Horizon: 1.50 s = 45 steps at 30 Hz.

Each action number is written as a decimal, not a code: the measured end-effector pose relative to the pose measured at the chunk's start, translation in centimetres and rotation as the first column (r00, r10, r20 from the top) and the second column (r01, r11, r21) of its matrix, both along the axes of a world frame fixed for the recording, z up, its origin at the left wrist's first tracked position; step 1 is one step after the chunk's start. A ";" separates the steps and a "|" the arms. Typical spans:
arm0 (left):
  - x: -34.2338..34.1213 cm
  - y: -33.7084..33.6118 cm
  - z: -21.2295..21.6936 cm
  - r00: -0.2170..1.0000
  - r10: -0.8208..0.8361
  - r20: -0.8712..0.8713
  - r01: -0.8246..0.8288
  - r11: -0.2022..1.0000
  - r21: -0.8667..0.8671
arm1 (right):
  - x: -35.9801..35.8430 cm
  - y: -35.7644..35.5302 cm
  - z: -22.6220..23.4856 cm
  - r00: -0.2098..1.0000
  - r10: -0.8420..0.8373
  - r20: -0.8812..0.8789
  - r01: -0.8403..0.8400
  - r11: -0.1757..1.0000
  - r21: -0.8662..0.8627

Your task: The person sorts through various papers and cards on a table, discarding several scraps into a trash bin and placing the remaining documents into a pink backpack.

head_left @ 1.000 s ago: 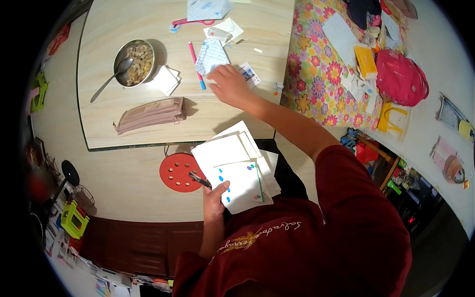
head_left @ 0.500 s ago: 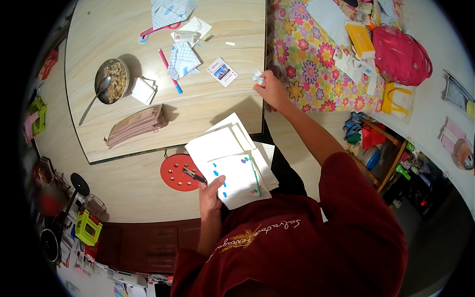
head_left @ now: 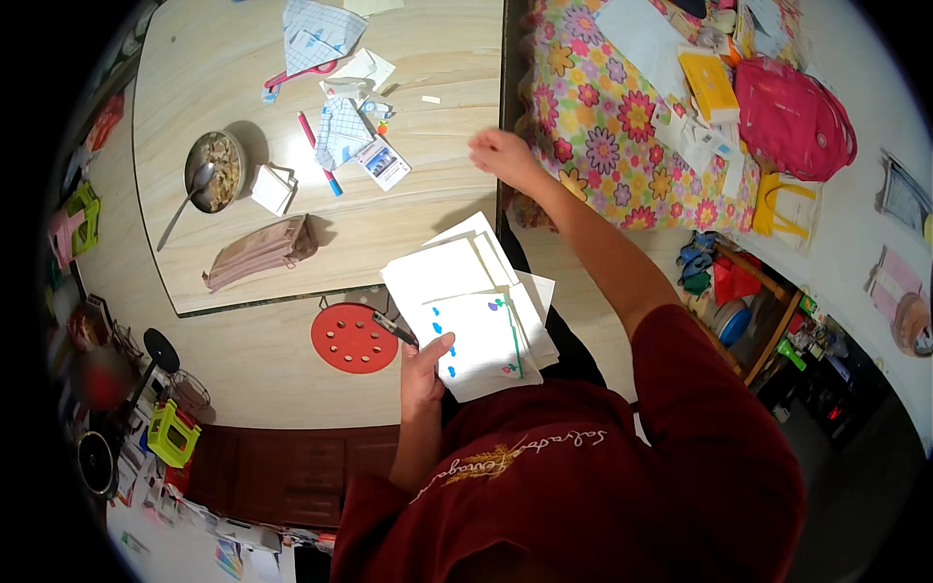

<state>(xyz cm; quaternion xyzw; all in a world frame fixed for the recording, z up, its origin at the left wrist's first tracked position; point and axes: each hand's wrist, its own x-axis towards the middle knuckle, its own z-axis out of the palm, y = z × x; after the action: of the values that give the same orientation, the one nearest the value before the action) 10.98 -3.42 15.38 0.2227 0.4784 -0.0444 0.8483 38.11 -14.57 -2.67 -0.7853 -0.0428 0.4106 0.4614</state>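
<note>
Low in front of me, my left hand (head_left: pixel 422 375) grips a stack of white paper sheets (head_left: pixel 452 272), its thumb on top. The top sheet (head_left: pixel 476 340) bears blue blots, a green line and small coloured drawings. A black pen (head_left: pixel 395 329) sticks out from the same hand beside the sheets. Over the table's right edge hovers my right hand (head_left: pixel 502 157), fingers curled in, nothing visible in them. To its left on the table lie a printed card (head_left: pixel 383 163), a small scrap with orange (head_left: pixel 382 126), crumpled grid paper (head_left: pixel 341 133) and a pink-and-blue marker (head_left: pixel 319 154).
On the table (head_left: pixel 428 49) are a bowl of food (head_left: pixel 225 155) with a spoon (head_left: pixel 180 209), small white papers (head_left: pixel 273 189), a pencil case (head_left: pixel 260 255) and pink scissors (head_left: pixel 301 73). A red stool (head_left: pixel 355 352) stands below. A flowered cloth (head_left: pixel 603 117) and pink backpack (head_left: pixel 792 117) are rightward.
The small scrap has left my right hand and lies by the grid paper. The printed card has shifted left, close to that paper. My left hand still grips the sheets.
</note>
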 end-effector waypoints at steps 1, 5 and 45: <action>0.1 0.1 0.0 1.000 -0.023 -0.020 0.023 0.999 -0.030 | -0.5 -1.1 0.4 0.978 -0.004 -0.208 0.011 0.999 0.034; 0.1 0.1 0.0 0.996 -0.063 -0.060 0.063 0.998 -0.003 | -4.0 1.0 2.1 0.710 0.231 -0.665 -0.151 0.973 0.176; -4.1 4.9 -2.0 0.972 0.234 -0.034 -0.236 0.970 -0.065 | 10.3 29.4 4.3 0.241 0.504 0.829 -0.430 0.821 -0.375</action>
<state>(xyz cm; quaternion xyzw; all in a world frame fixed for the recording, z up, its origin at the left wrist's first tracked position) 6.87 1.48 13.35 0.1347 0.5108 0.0372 0.8483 48.41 14.81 1.63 -0.8429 -0.5016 0.0379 0.1911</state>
